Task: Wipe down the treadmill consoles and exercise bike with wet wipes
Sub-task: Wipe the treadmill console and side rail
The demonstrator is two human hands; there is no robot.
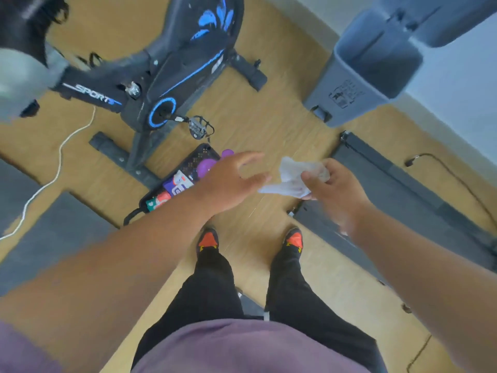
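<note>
Down over a tan wood-look floor [269,125], the right hand [336,189] has its fingers curled round a crumpled white wet wipe [294,177], which hangs out toward the left hand [231,179]. That hand is spread loosely, fingers relaxed, holding nothing, just beside the wipe's loose corner. A black exercise bike with blue trim [166,79] stands ahead on the left, a black tray of colourful packets [174,184] at its foot. A grey plastic bin [360,74] stands farther right, near the dark treadmill deck [403,189].
</note>
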